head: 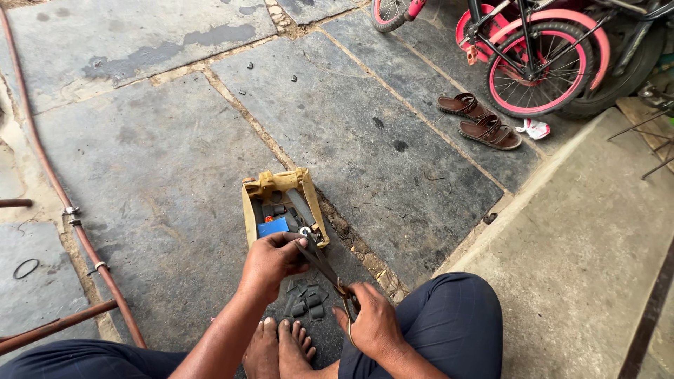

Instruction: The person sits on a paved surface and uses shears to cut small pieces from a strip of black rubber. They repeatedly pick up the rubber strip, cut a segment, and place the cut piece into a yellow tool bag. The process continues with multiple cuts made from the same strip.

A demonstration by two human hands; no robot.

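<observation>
My right hand grips the handles of a pair of scissors, whose blades point up and left. My left hand pinches a small dark piece of rubber at the blade tips. Both hands hover just in front of a yellowish open box on the stone floor, which holds a blue item, grey pieces and small tools. Several cut black rubber pieces lie on the floor under the scissors, close to my bare feet.
A reddish hose runs along the left of the floor, with a black ring beside it. A pair of brown sandals and a pink children's bicycle stand at the upper right. A raised concrete step is on the right.
</observation>
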